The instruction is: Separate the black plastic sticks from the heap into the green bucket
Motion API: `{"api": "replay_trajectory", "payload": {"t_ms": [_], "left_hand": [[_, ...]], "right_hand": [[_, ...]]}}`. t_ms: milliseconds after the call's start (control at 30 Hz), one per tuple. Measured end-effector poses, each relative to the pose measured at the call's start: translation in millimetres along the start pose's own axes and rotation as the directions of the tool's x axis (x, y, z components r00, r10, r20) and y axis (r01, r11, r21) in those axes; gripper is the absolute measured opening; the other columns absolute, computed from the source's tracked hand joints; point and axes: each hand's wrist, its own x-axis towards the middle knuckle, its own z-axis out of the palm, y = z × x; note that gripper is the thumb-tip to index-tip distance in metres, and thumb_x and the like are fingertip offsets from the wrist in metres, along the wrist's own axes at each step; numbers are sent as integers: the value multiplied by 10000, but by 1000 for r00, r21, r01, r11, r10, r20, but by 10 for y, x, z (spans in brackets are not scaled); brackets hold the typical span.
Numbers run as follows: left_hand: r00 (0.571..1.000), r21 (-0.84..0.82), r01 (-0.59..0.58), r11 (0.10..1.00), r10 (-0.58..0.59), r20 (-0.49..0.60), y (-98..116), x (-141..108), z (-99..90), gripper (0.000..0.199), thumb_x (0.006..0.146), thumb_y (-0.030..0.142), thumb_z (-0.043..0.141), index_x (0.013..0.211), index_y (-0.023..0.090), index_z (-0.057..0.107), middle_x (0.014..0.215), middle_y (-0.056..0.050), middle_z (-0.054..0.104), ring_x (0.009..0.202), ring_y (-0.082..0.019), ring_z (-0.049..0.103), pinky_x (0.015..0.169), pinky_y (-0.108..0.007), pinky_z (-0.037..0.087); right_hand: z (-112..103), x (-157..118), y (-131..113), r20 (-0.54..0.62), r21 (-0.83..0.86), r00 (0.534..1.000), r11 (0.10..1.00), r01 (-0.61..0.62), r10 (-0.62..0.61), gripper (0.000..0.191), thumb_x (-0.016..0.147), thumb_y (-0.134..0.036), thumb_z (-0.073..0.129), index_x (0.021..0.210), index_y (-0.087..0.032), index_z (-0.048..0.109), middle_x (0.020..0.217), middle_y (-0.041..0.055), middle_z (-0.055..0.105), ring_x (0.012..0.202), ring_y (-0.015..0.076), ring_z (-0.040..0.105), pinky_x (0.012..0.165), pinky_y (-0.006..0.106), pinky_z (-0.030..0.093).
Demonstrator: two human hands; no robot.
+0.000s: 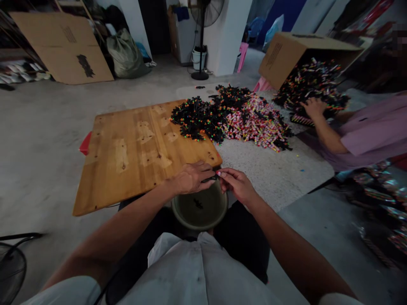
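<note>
At the far rim of the bowl (179, 218), my left hand (194, 176) curls around a thin black piece (209, 179) lying sideways, while my right hand (238, 184) pinches a tiny pink bit (218, 173) by its right end.

You're wearing pale whitish shirt (187, 279), seam (204, 267) running down front, small dark mark (199, 278) showing beside seam. Short sleeves (68, 292) of same pale cloth leaving forearms (127, 228) bare. Loose folds (163, 245) bunching up. You're also wearing dark trousers (249, 241).
</note>
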Motion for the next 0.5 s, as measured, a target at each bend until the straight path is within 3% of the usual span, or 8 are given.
{"api": "replay_trajectory", "payload": {"t_ms": [133,267,367,500], "left_hand": [[1000,-22,2,1000,-2,1,3,4,-29,371,1077,405,429,1219,197,702,1147,-112,719,1038,-238,675,896,-382,549],[1000,-40,-1,999,1,11,0,-1,-25,361,1078,401,439,1203,185,700,1128,-111,722,1025,-234,675,884,-368,541],[999,-25,17,1000,-16,34,-5,-7,-8,375,1084,425,425,1208,197,696,1108,-98,722,1015,-228,668,877,-362,533],[998,45,29,999,-31,49,-22,-22,25,415,1092,456,398,1200,199,705,1089,-91,715,1015,-233,652,855,-363,518]], "right_hand": [[-27,-12,-20,31,7,999,999,-45,45,326,836,-514,784,956,-213,745,684,-24,612,524,119,540,503,276,497],[-51,-13,-33,41,-72,999,997,-11,14,331,859,-520,762,951,-203,745,681,-22,609,535,123,546,517,276,496],[-45,-32,-46,11,-246,998,967,60,-59,335,917,-518,691,1005,-200,750,697,-11,621,560,137,567,551,287,503],[2,-76,-59,-23,-534,980,831,155,-197,317,975,-470,605,1082,-211,754,770,23,683,622,158,612,617,300,502]]}}
